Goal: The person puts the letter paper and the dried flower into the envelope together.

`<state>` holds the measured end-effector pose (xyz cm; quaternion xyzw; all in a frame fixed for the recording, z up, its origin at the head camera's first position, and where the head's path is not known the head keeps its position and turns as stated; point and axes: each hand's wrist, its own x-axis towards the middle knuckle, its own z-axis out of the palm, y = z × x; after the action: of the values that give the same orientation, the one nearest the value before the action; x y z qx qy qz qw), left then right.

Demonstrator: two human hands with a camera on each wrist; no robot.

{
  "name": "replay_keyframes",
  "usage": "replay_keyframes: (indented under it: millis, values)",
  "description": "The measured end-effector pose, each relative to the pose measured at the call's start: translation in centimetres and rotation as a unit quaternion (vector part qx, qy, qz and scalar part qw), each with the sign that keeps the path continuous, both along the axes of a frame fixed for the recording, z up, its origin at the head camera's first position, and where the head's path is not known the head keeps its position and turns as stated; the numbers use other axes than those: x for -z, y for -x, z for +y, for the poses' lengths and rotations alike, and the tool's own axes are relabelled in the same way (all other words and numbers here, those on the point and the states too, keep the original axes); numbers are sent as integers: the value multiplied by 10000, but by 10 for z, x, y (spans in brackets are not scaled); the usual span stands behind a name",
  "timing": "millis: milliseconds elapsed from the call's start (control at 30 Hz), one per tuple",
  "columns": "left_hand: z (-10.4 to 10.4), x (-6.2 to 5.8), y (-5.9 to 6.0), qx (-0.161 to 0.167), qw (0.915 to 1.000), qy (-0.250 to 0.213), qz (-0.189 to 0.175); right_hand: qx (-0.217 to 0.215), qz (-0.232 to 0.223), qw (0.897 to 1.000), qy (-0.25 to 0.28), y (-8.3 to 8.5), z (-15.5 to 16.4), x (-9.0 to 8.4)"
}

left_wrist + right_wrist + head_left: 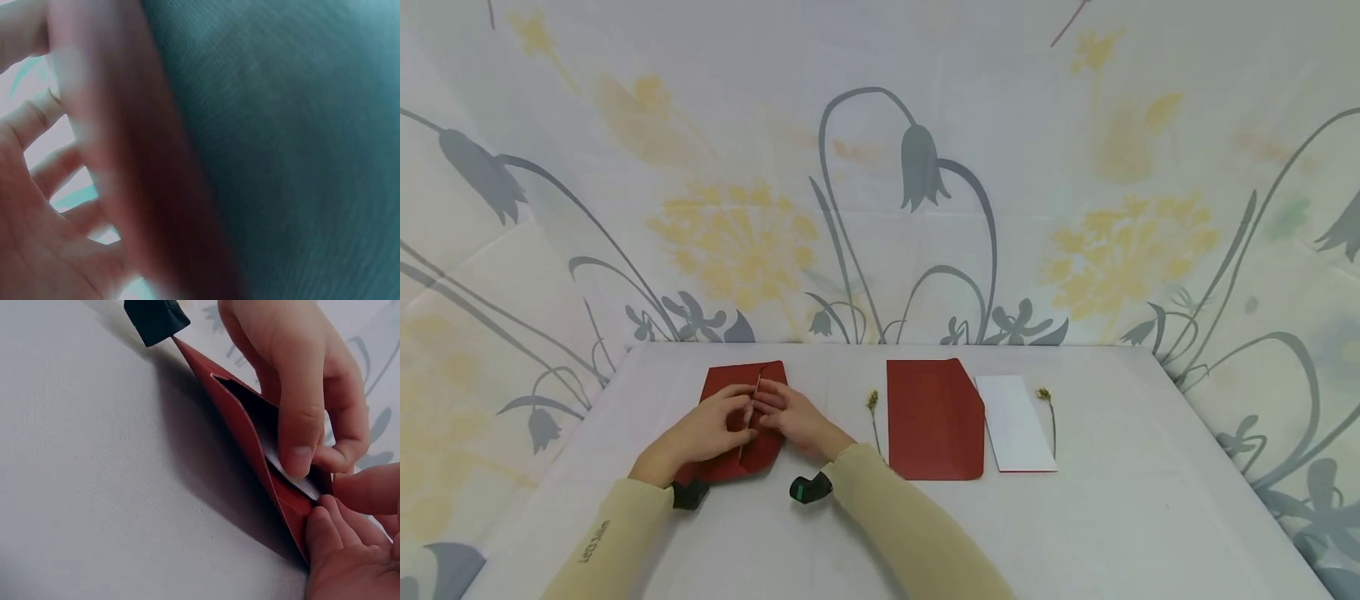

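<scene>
A red paper envelope is tilted up off the white table at the left, its mouth spread apart. Inside the mouth lies a white card, mostly hidden by the envelope walls. My left hand grips the envelope from the left; in the right wrist view its thumb reaches into the mouth over the card. On the other side, my right hand pinches the envelope at the mouth's end, near the card's corner. The left wrist view is blurred and shows a red panel across fingers.
A second red envelope lies flat at mid-table, and a white card with a red lower edge overlaps its right side. Dried flower sprigs lie left of that envelope and right of the card. Flowered cloth hangs behind.
</scene>
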<state>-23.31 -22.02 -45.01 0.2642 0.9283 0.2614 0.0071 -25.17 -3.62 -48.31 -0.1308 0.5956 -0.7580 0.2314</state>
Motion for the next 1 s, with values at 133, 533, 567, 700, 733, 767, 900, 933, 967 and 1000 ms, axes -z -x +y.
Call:
replay_keyframes:
  millis: [133, 533, 567, 700, 733, 767, 900, 933, 967, 1000]
  values:
    - [0, 0, 2, 14, 10000, 33, 3, 119, 73, 9999, -21, -3, 2, -2]
    - [3, 0, -2, -85, 9995, 283, -135, -56, 820, 9941, -702, -14, 20, -10]
    - [4, 0, -2, -102, 9994, 290, -143, -65, 810, 9938, -755, -15, 22, -11]
    - [5, 1, -3, -147, 9993, 317, -119, -68, 864, 9909, -1033, -18, 31, -16]
    - [5, 1, -2, -158, 9992, 336, -123, -49, 868, 9904, -1075, -18, 34, -18]
    - [5, 1, -2, -183, 9992, 335, -140, -34, 870, 9898, -1130, -18, 36, -20]
    - [6, 2, -1, -194, 9990, 371, -157, 26, 878, 9888, -1208, -18, 46, -27]
    - [7, 2, 0, -192, 9990, 369, -164, 58, 889, 9884, -1227, -18, 49, -28]
    - [7, 2, 0, -177, 9991, 358, -156, 81, 918, 9876, -1269, -18, 52, -29]
    - [8, 2, 1, -162, 9991, 363, -143, 113, 954, 9872, -1273, -18, 55, -30]
